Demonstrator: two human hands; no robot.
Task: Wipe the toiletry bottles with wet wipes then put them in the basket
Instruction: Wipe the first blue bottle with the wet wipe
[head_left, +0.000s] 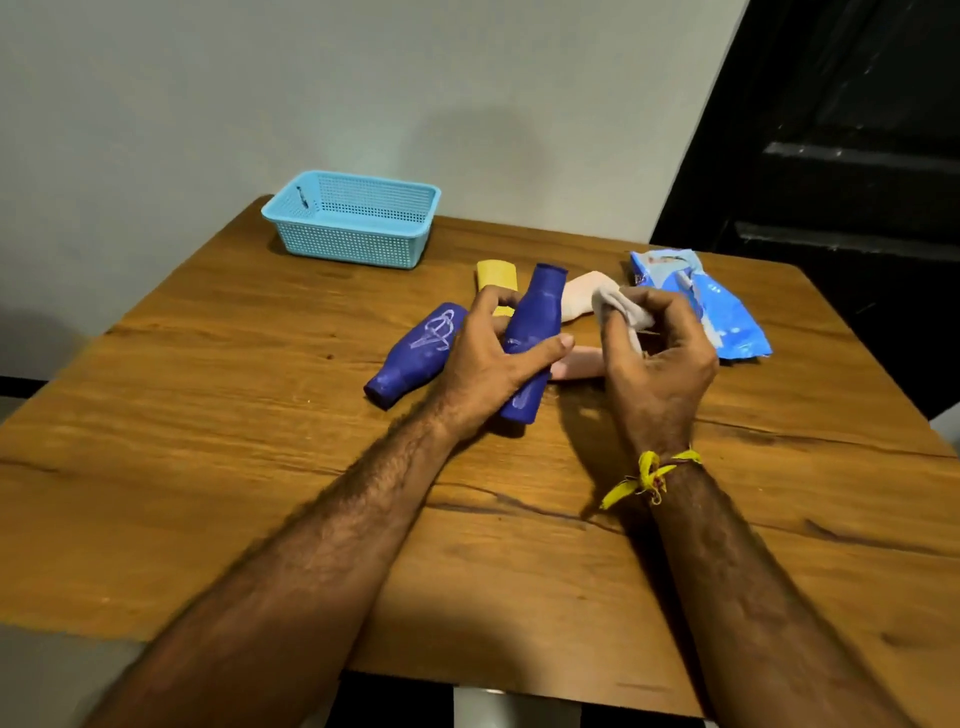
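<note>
Bottle (535, 332), dark blue plastic, is held above the table (234, 415) in the left hand (488, 364), with its narrow end pointing away from the person toward the wall. The left fingers and thumb are curled round its waist, thumb lying across the front face. The right hand (660, 358) pinches a crumpled wipe (618, 312) between thumb and fingertips, just beside the bottle's upper body; whether the wipe touches the bottle cannot be told.

Handling, judged from appearance:
- Weight: probably light; one hand supports it without visible strain. How full it is cannot be seen.
- Stiffness: moulded plastic, likely firm with slight give under a hard squeeze. Not fragile.
- Surface: smooth, and likely slippery once wet from the wipe.
- Grip point: the waisted middle, where the body narrows, gives the fingers a natural seat. Holding there leaves both ends free for wiping; the grip must shift to reach the covered band.

A second blue bottle (415, 353) lies on its side on the table, just left of the left hand. A yellow bottle (496, 278) and a pale pink one (587, 296) lie behind the hands, partly hidden. The wipes pack (727, 317), blue and crinkled, lies to the right.

The basket (353, 218), light blue and perforated, stands at the far left of the table, well apart from the bottles. No bottle can be seen in it.
</note>
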